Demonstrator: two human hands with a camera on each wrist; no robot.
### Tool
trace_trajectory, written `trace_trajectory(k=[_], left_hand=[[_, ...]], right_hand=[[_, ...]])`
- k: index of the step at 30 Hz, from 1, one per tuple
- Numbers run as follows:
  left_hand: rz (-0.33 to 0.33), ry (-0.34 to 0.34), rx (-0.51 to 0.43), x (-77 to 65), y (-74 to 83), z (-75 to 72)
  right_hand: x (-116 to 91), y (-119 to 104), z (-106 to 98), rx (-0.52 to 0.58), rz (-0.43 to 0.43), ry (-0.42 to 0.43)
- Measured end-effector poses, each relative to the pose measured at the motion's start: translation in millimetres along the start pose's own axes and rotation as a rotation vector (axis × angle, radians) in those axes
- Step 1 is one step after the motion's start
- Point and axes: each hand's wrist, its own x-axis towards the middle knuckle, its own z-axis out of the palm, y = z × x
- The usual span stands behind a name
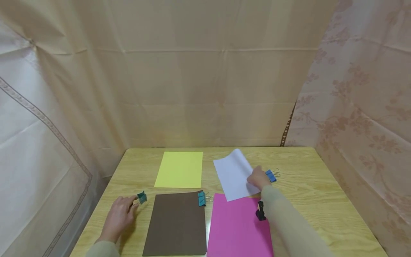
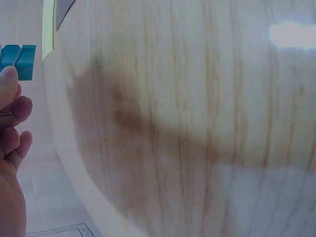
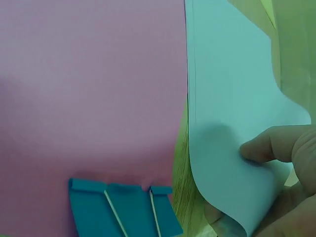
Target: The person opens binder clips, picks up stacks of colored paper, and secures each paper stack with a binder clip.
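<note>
My left hand (image 1: pixel 120 216) pinches a teal binder clip (image 1: pixel 142 197) by its wire handles, above the table left of the brown sheets; the clip's blue-green body (image 2: pixel 22 61) shows in the left wrist view. At the back right, my right hand (image 1: pixel 258 177) grips the edge of a white sheet (image 1: pixel 232 175), thumb on top, and the paper bends there. Just beyond that hand is a blue binder clip (image 1: pixel 271 175); whether it touches the paper I cannot tell. On the pink sheet (image 1: pixel 237 228) sits another teal binder clip (image 3: pixel 126 210), which my right arm hides in the head view.
Brown sheets (image 1: pixel 176 225) lie front centre, with a teal clip (image 1: pixel 201 199) on their upper right edge. Behind them lies a yellow sheet (image 1: pixel 179 169). A small black device (image 1: pixel 260 210) shows at my right sleeve. Curtains (image 1: pixel 205 78) hang around the wooden table (image 1: pixel 321 214).
</note>
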Motion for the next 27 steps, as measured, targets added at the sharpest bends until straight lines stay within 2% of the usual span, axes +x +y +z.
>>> trace_trajectory(k=[4, 13, 20, 27], left_hand=[[-0.007, -0.017, 0.000, 0.3, 1.1, -1.1], [-0.032, -0.055, -0.001, 2.6, 1.8, -1.2], [-0.026, -0.060, 0.012, 2.7, 1.9, -0.6], [-0.014, -0.051, 0.008, 3.3, 2.8, -0.7]], right_hand=[[-1.0, 3.3, -1.0, 0.026, 0.001, -0.007], [1.8, 14.5, -5.0, -0.022, -0.024, -0.012], [7.9, 24.0, -7.2, -0.020, 0.021, -0.086], [11.6, 29.7, -8.9, -0.116, -0.031, -0.082]])
